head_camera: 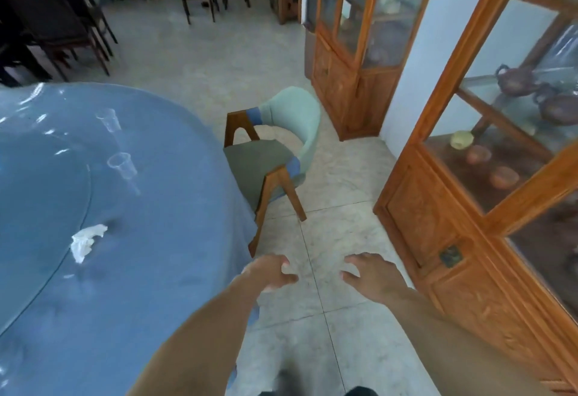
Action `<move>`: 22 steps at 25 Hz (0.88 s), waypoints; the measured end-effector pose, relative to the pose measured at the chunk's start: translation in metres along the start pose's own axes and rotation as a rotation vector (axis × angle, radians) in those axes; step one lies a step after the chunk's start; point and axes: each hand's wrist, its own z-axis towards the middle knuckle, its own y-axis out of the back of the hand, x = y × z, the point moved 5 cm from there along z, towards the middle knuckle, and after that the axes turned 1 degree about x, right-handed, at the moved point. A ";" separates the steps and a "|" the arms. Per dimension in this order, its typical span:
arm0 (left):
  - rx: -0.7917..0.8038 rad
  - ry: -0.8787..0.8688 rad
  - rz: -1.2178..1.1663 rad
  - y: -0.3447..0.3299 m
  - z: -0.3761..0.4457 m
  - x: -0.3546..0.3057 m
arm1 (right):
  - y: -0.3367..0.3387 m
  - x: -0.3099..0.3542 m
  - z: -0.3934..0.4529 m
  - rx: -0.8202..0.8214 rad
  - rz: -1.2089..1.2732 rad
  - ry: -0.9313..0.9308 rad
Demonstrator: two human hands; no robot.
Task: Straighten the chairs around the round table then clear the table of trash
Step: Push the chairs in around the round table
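Note:
A round table (162,239) under a blue cloth and clear plastic cover fills the left. On it lie a crumpled white tissue (85,240) and two clear plastic cups, one (122,165) near the edge and another (109,119) farther back. A chair (275,151) with a mint-green back, grey seat and wooden legs stands at the table's right edge, its seat partly under the cloth. My left hand (272,273) and my right hand (372,273) reach out over the floor just in front of the chair, fingers curled and apart, holding nothing and touching nothing.
Wooden glass-fronted cabinets (469,208) with teapots and bowls line the right wall, leaving a tiled aisle (328,239) between them and the table. Dark wooden chairs (56,26) and tables stand at the back left.

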 end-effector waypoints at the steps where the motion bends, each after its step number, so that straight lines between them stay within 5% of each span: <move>1: 0.002 -0.017 0.013 0.012 0.016 -0.005 | 0.008 -0.005 0.016 -0.003 -0.004 -0.008; 22: -0.038 0.073 -0.074 0.239 0.346 -0.193 | 0.215 -0.204 0.375 0.078 -0.090 0.053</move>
